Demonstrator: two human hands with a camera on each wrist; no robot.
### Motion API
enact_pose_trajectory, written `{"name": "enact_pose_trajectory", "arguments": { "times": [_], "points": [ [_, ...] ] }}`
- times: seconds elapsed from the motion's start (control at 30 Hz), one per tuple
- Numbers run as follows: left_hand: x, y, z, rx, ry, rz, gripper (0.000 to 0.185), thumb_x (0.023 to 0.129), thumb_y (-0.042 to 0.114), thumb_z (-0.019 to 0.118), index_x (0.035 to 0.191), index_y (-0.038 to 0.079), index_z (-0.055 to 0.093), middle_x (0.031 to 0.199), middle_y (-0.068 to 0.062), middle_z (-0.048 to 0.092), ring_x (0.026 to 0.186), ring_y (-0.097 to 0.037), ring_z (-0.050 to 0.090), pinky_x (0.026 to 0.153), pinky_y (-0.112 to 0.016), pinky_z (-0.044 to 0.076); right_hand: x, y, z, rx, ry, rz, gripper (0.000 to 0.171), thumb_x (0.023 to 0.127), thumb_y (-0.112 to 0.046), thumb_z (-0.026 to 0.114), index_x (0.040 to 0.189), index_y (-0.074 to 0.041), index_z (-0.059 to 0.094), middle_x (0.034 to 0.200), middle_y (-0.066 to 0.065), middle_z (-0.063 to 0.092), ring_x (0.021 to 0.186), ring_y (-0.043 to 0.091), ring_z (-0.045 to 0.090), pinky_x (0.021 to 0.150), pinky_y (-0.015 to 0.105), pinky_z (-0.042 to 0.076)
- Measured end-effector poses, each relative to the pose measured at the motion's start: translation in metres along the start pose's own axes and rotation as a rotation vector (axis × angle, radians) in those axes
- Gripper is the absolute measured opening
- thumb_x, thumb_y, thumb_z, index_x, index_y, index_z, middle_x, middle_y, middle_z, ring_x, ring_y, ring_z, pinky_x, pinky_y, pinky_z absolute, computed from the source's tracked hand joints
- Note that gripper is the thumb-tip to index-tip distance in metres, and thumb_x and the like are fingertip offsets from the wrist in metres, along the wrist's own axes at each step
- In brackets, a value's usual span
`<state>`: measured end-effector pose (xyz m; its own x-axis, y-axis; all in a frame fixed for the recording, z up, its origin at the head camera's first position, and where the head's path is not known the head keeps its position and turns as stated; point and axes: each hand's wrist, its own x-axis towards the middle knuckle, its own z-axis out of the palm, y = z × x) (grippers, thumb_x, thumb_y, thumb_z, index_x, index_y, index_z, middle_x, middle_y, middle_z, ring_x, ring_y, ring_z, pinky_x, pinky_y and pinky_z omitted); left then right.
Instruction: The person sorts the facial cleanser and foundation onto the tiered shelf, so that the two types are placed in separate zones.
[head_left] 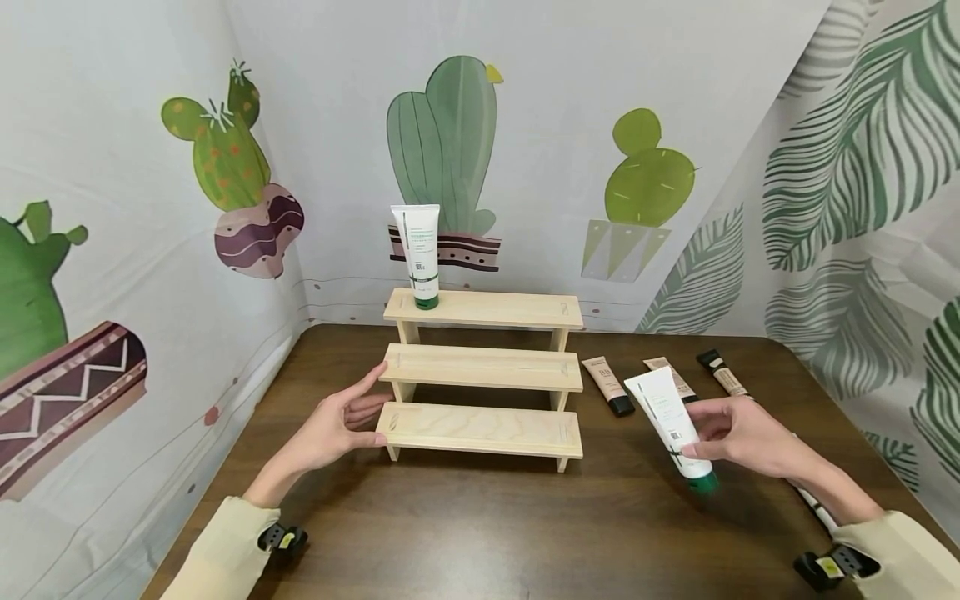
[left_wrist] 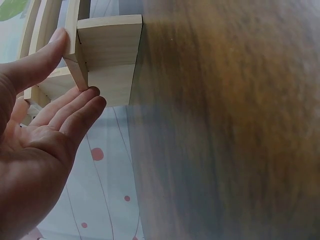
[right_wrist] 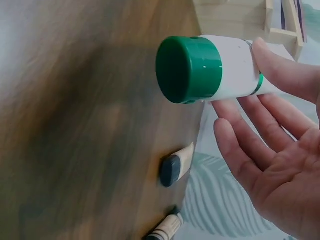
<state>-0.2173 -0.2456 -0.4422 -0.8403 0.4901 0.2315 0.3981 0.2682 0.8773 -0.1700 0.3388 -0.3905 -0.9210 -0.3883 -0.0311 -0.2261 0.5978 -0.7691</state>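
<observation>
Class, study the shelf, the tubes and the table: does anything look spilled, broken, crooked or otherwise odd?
Nothing stands out. The wooden shelf sits level, with one white tube upright on its top step. Three small tubes lie on the table. The right hand holds another capped tube. No spills show.

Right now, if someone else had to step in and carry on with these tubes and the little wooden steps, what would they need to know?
Left hand: open, fingers straight against the left end of the wooden step shelf, steadying it.
Right hand: pinches a white tube with green cap, lifted off the table, cap toward the person.
Done: one matching white tube stands cap-down on the top step.
Left: the held tube is not yet on a step; the middle and bottom steps are bare. Three slim beige tubes lie on the table right of the shelf.
</observation>
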Motion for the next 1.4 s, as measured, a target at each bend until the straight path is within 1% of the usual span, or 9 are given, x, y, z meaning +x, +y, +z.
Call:
{"name": "enact_pose_trajectory", "arguments": {
  "times": [0.17,0.43,0.63,0.83,1.0,1.1,1.2,1.27,1.4],
  "points": [
    [0.000,-0.001,0.000,0.001,-0.008,0.010,0.101,0.073,-0.001,0.080,0.153,0.020,0.022,0.150,-0.012,0.033,0.124,-0.033,0.048,0.097,-0.048,0.042,0.006,-0.015,0.003,0.013,0.079,0.001,0.056,0.077,-0.020,0.081,0.121,0.007,0.058,0.095,0.012,0.069,0.081,0.021,0.067,0.063,0.029,0.056],
    [0.000,-0.002,0.001,0.003,0.005,0.003,0.102,0.072,-0.002,0.080,0.152,0.023,0.023,0.151,-0.003,0.031,0.124,-0.029,0.049,0.098,-0.045,0.043,0.020,-0.034,0.004,-0.003,0.190,-0.004,0.060,0.074,-0.023,0.083,0.121,0.005,0.060,0.100,0.013,0.069,0.082,0.019,0.067,0.065,0.029,0.057],
    [0.000,-0.002,0.001,-0.001,0.009,0.003,0.102,0.072,-0.002,0.080,0.152,0.023,0.023,0.153,0.000,0.028,0.124,-0.027,0.049,0.098,-0.046,0.042,0.029,-0.046,0.003,-0.009,0.222,0.009,0.060,0.075,-0.028,0.082,0.122,0.001,0.061,0.099,0.012,0.069,0.084,0.019,0.066,0.066,0.030,0.056],
    [0.000,-0.003,0.001,-0.010,0.010,-0.003,0.102,0.072,-0.003,0.080,0.152,0.024,0.023,0.151,-0.002,0.031,0.124,-0.029,0.049,0.098,-0.047,0.042,0.040,-0.060,0.003,-0.010,0.255,0.009,0.057,0.076,-0.029,0.082,0.122,-0.002,0.062,0.098,0.012,0.070,0.085,0.020,0.066,0.062,0.032,0.054],
    [0.001,-0.003,0.001,-0.008,0.010,-0.003,0.101,0.072,-0.003,0.080,0.152,0.023,0.023,0.152,-0.002,0.030,0.124,-0.029,0.048,0.098,-0.046,0.042,0.049,-0.070,0.002,-0.039,0.282,-0.024,0.056,0.076,-0.032,0.081,0.121,-0.004,0.063,0.100,0.010,0.070,0.086,0.020,0.067,0.063,0.029,0.053],
    [0.001,-0.002,0.001,-0.005,0.011,0.000,0.101,0.072,-0.002,0.080,0.152,0.022,0.023,0.151,-0.003,0.032,0.124,-0.029,0.049,0.098,-0.046,0.043,0.055,-0.076,0.000,-0.030,0.298,-0.054,0.054,0.076,-0.030,0.081,0.121,-0.006,0.063,0.098,0.009,0.070,0.086,0.019,0.067,0.064,0.027,0.054],
    [0.002,-0.002,0.001,-0.007,0.006,-0.001,0.101,0.073,-0.003,0.080,0.152,0.022,0.023,0.151,-0.005,0.031,0.124,-0.031,0.048,0.098,-0.046,0.043,0.061,-0.084,-0.001,-0.016,0.311,-0.080,0.053,0.076,-0.028,0.082,0.121,-0.006,0.064,0.095,0.008,0.071,0.086,0.019,0.068,0.066,0.025,0.055],
    [0.001,-0.003,0.001,-0.010,0.002,-0.002,0.101,0.073,-0.002,0.080,0.153,0.022,0.022,0.150,-0.009,0.033,0.124,-0.032,0.048,0.098,-0.046,0.043,0.065,-0.090,-0.001,-0.013,0.321,-0.088,0.053,0.076,-0.027,0.082,0.121,-0.006,0.064,0.094,0.008,0.071,0.085,0.019,0.068,0.066,0.024,0.055],
    [0.001,-0.003,0.001,-0.018,0.007,-0.008,0.102,0.072,-0.002,0.080,0.152,0.023,0.023,0.146,-0.016,0.038,0.123,-0.035,0.048,0.098,-0.046,0.042,0.075,-0.102,0.000,-0.005,0.353,-0.077,0.054,0.074,-0.027,0.084,0.121,-0.007,0.065,0.093,0.008,0.071,0.083,0.018,0.068,0.066,0.025,0.054]
  ]
}}
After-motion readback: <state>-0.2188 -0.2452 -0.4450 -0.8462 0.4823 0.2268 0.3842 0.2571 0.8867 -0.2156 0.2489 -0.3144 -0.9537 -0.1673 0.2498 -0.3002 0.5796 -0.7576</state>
